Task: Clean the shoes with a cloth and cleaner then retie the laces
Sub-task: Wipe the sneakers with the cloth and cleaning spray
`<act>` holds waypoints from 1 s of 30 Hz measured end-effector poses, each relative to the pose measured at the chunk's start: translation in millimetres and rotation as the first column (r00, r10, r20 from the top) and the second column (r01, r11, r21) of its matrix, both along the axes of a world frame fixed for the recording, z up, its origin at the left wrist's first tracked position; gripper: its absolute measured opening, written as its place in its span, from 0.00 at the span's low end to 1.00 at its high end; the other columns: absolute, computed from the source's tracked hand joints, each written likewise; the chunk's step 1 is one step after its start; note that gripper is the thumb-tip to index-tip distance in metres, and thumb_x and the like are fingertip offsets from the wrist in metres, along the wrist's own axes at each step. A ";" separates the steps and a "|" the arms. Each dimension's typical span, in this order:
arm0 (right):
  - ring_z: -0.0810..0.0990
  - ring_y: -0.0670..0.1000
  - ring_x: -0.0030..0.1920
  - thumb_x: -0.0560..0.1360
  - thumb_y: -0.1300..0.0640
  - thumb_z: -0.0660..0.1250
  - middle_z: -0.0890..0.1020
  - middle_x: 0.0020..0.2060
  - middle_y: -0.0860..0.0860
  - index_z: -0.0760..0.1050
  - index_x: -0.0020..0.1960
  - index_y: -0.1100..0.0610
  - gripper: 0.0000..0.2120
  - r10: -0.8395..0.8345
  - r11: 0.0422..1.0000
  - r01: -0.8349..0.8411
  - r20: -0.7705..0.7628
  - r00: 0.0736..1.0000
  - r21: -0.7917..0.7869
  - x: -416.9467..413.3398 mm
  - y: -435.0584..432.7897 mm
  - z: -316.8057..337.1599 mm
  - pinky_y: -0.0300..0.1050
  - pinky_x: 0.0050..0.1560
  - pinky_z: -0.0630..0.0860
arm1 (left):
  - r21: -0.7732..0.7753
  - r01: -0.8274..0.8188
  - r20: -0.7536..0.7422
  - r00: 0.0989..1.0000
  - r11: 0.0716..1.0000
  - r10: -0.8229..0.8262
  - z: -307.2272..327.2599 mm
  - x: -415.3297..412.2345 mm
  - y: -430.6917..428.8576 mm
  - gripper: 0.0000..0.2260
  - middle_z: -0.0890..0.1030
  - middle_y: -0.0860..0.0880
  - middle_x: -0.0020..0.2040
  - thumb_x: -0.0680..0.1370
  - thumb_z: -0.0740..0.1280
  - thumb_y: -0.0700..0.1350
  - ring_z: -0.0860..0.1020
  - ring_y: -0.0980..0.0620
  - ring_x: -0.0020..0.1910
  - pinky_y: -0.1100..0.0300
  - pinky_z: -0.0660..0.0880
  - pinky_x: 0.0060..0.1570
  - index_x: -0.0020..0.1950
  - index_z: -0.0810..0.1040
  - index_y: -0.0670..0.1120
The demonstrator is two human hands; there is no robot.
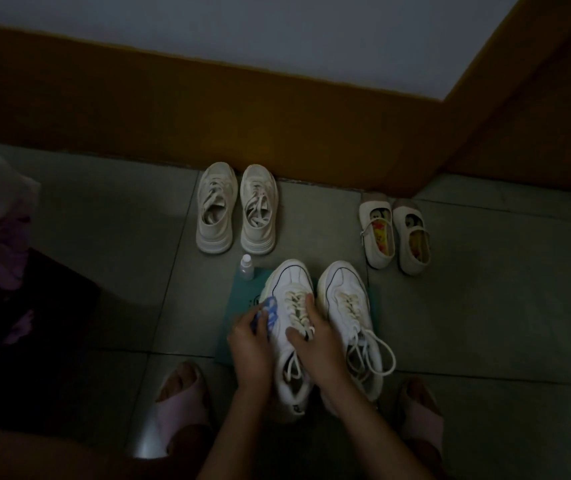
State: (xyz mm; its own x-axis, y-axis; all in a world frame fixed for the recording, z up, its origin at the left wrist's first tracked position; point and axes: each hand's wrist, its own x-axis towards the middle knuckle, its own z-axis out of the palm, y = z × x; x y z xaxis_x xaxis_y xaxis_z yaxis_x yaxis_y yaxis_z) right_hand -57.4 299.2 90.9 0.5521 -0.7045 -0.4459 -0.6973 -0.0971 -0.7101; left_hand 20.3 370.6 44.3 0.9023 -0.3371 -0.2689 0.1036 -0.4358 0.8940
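Two white lace-up sneakers stand side by side on a teal mat (242,292). My left hand (251,344) presses a blue-and-white cloth (270,311) against the left side of the left sneaker (289,289). My right hand (315,344) lies over that sneaker's laces and tongue, gripping it from the right. The right sneaker (344,292) stands free, its laces loose and spilling to the right. A small clear cleaner bottle (247,267) with a white cap stands upright at the mat's far left corner.
A beige pair of sneakers (237,209) sits near the brown skirting wall (173,109). A pair of cream strap shoes (394,233) rests at the right. My feet in pink slippers (180,396) flank the mat. Dark fabric (7,271) lies at the left.
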 end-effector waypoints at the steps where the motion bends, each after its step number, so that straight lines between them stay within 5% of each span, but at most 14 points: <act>1: 0.62 0.52 0.72 0.76 0.56 0.65 0.62 0.74 0.53 0.52 0.76 0.51 0.33 0.013 1.000 -0.013 -0.002 1.000 0.006 0.7 -0.6 0.9 0.38 0.67 0.59 | -0.004 -0.003 -0.007 1.000 1.000 0.003 -0.6 -2.0 4.1 0.08 0.83 0.44 0.41 0.78 0.65 0.43 0.80 0.49 0.40 0.58 0.73 0.40 0.47 0.81 0.41; 9: 0.63 0.55 0.72 0.78 0.54 0.62 0.62 0.74 0.55 0.50 0.77 0.51 0.32 0.057 0.998 -0.058 -0.039 0.998 -0.017 1.8 -1.7 3.6 0.42 0.68 0.62 | -0.094 0.063 -0.106 0.992 0.994 -0.073 19.5 -14.0 19.9 0.05 0.82 0.56 0.38 0.77 0.66 0.42 0.78 0.66 0.35 0.75 0.71 0.36 0.45 0.81 0.48; 14: 0.66 0.56 0.70 0.78 0.54 0.62 0.64 0.73 0.56 0.51 0.77 0.53 0.32 0.040 0.999 -0.040 -0.026 0.999 0.007 1.7 -1.8 5.5 0.43 0.66 0.64 | -0.004 0.109 -0.048 0.993 0.994 -0.109 23.7 -26.1 33.0 0.05 0.80 0.57 0.37 0.76 0.66 0.41 0.78 0.62 0.38 0.76 0.69 0.36 0.46 0.82 0.47; 17: 0.67 0.57 0.69 0.78 0.53 0.62 0.65 0.72 0.57 0.51 0.77 0.52 0.31 0.045 0.999 -0.044 -0.041 0.998 0.021 1.9 -2.1 4.0 0.44 0.66 0.65 | 0.026 0.132 -0.027 0.991 0.991 -0.131 26.4 -28.0 37.8 0.06 0.82 0.51 0.41 0.76 0.66 0.41 0.79 0.57 0.40 0.68 0.70 0.40 0.48 0.83 0.44; 19: 0.66 0.57 0.70 0.78 0.52 0.62 0.64 0.72 0.57 0.51 0.77 0.52 0.32 0.057 0.998 -0.055 -0.050 0.997 0.024 1.7 -1.9 2.2 0.44 0.67 0.64 | 0.038 0.154 -0.028 0.988 0.987 -0.153 29.4 -28.6 40.8 0.05 0.82 0.50 0.41 0.76 0.66 0.39 0.77 0.61 0.38 0.71 0.69 0.38 0.48 0.83 0.43; 25: 0.63 0.57 0.72 0.79 0.54 0.62 0.62 0.74 0.57 0.50 0.77 0.53 0.31 0.065 0.997 -0.063 -0.050 0.997 0.041 2.1 -1.2 3.1 0.46 0.69 0.62 | 0.084 0.205 -0.190 0.964 0.975 -0.186 19.5 -25.3 52.6 0.07 0.83 0.37 0.43 0.75 0.67 0.39 0.79 0.48 0.41 0.63 0.69 0.40 0.47 0.81 0.36; 30: 0.63 0.58 0.72 0.79 0.52 0.60 0.62 0.74 0.57 0.50 0.77 0.52 0.31 0.073 0.997 -0.072 -0.080 0.994 0.019 2.8 -1.7 2.4 0.47 0.70 0.62 | 0.030 0.212 -0.263 0.944 0.977 -0.197 23.4 -30.3 61.9 0.07 0.76 0.51 0.30 0.75 0.68 0.38 0.73 0.57 0.33 0.69 0.68 0.32 0.37 0.78 0.43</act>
